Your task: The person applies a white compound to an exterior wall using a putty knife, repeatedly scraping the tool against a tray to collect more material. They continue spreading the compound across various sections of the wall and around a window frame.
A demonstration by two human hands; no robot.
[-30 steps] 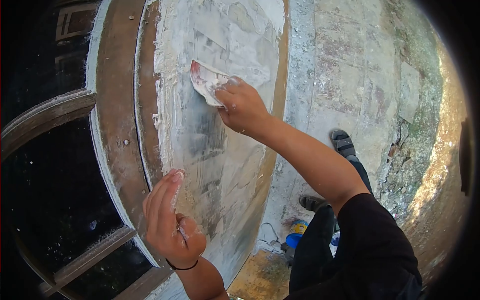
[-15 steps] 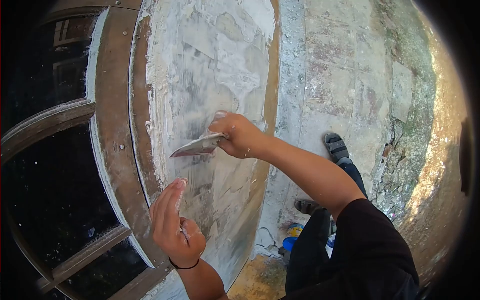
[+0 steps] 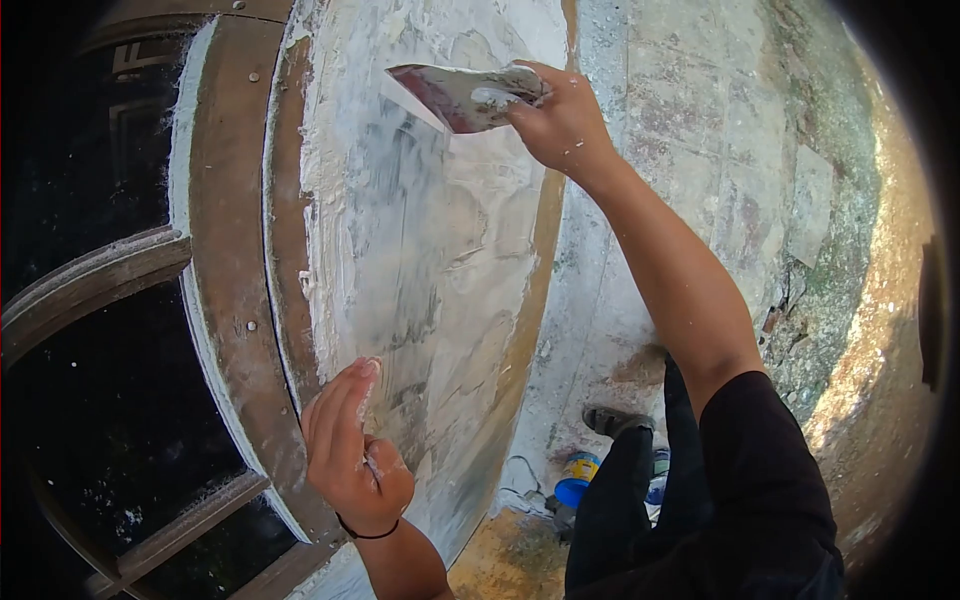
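The right hand [image 3: 562, 125] is now high on the panel [image 3: 420, 250], near its upper edge, and its fingers are closed around the handle of a putty knife [image 3: 455, 93]. Half a second ago this hand was much lower, about the middle of the panel, and the blade lay nearly flat and pointed to the left; one second ago it was again higher, so the knife has gone down and then come up. Now the blade is tilted, its wide edge touches the white filler on the panel, and some white paste sits on the blade near the fingers. The right arm is stretched more upward than before, and the dark sleeve [image 3: 760, 470] is lower in the view. The left hand [image 3: 350, 450] has almost not moved: it rests at the lower left of the panel, against the brown frame [image 3: 235, 230], with the upper fingers straight and flat on the surface and the lower ones curled; it holds nothing that I can see. A thin black band [image 3: 368, 533] is on its wrist. Below, on the ground, a blue can [image 3: 577, 480] stands just beside the person's sandal [image 3: 608, 420], as in the earlier pictures.
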